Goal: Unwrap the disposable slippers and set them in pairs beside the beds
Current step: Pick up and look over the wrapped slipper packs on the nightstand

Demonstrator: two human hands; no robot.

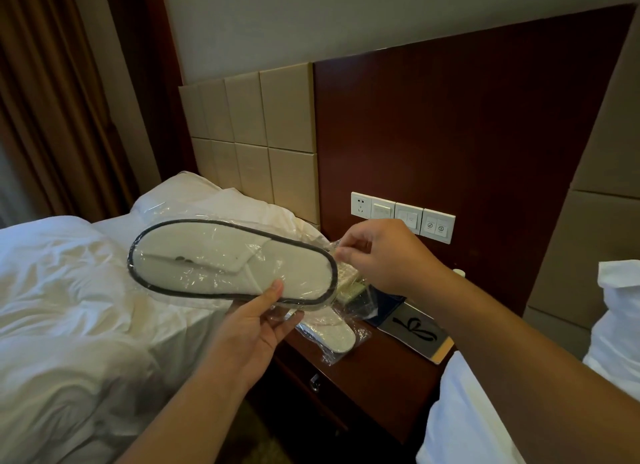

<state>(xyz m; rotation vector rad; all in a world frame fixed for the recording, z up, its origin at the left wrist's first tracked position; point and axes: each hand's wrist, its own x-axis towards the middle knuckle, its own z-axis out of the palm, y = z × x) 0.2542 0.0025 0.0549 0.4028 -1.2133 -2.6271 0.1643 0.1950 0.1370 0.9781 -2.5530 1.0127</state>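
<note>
— Slippers, still in the clear plastic wrapper: white, flat, edged with a dark trim, held sole-flat above the near edge of the left bed.

— Who holds them?

— Left hand clamps the lower edge at about six o'clock of the pack, thumb on top. Right hand pinches the crinkled wrapper end at three o'clock.

— Any more?

— A second wrapped pack lies on the dark wooden table between the beds, under the held one.

— Writing anywhere?

— None I can read. A dark card with a bow drawing sits on the table at four o'clock of the held pack. Wall switches carry small icons, too small to tell.
</note>
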